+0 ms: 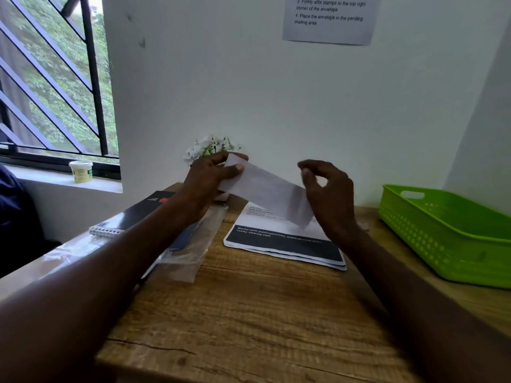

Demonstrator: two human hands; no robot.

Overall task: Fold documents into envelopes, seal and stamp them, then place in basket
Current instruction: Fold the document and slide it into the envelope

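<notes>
One envelope (266, 192), one basket (442, 233), one notebook (138, 214), two hands.
</notes>
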